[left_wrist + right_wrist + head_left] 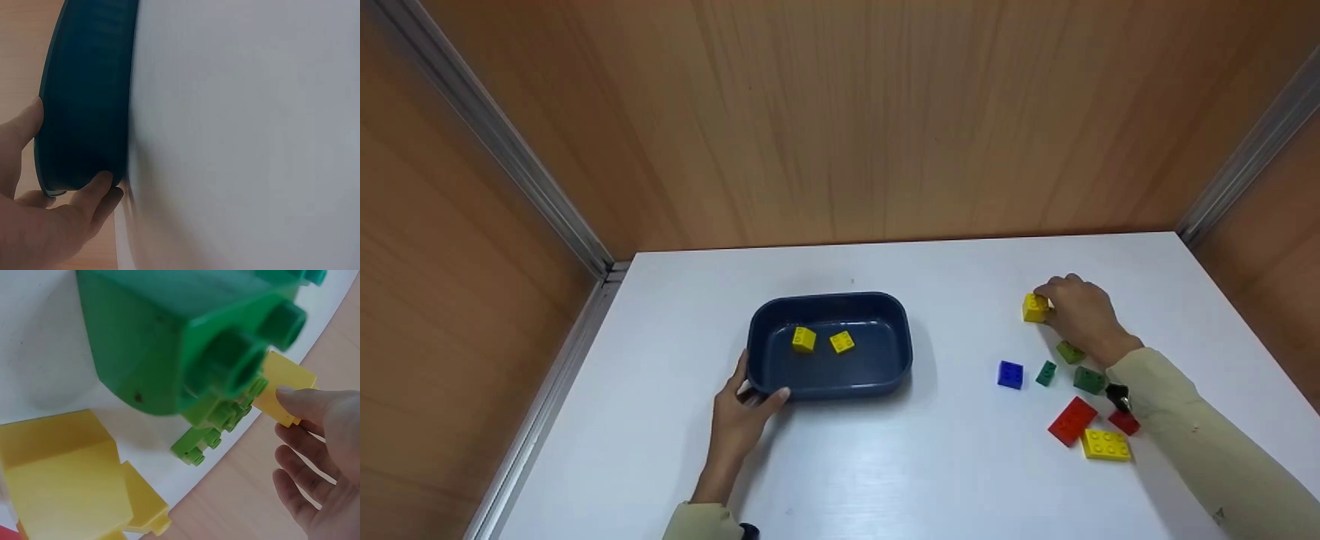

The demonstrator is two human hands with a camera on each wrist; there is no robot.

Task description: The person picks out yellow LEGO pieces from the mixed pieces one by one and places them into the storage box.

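Note:
My right hand pinches a yellow toy building brick between thumb and fingers at the far right of the table. The right wrist view shows the thumb on one face of that brick and the other fingers loosely bent below. With thumb and fingers spread around its near left corner, my left hand grips a dark blue rectangular tray. In the left wrist view the fingertips lie against the tray's end wall. Two yellow bricks, one taller and one flatter, lie inside the tray.
Around the right forearm lie a blue brick, a small green brick, a dark green brick, a lime green brick, two red bricks and a yellow brick. Wooden panels border the white table.

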